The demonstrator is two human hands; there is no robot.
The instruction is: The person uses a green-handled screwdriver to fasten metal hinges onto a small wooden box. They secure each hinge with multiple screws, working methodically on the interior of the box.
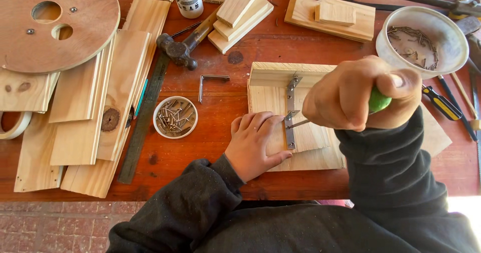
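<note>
Driving: right hand [358, 95] wrapped tight round a green-handled screwdriver [377, 101], fingers curled shut on the handle; the shaft slants down-left to the bracket [290, 113].
Left hand: left hand [255, 143] lies flat on the board [310, 147], fingers close together and stretched toward the bracket, fingertips just beside it.
Bracket: a thin metal strip running up the board and onto the upright piece [280, 74] at its far edge; the screwdriver tip meets it about midway, though the exact contact is probably a screw too small to make out.
Board: pale wood, on the red-brown table [235, 100], in front of the person, right of centre.
Screws: a small white tub [175, 116] of them, left of the left hand and near it.
Nails: a larger white bowl [426, 37], behind the right hand.
Other tools: hammer [185, 45] and steel ruler [145, 117] to the left; an L-shaped key [208, 82] between hammer and board.
Stock: planks [90, 117] and a round disc [55, 22] at far left, well apart from the hands.
</note>
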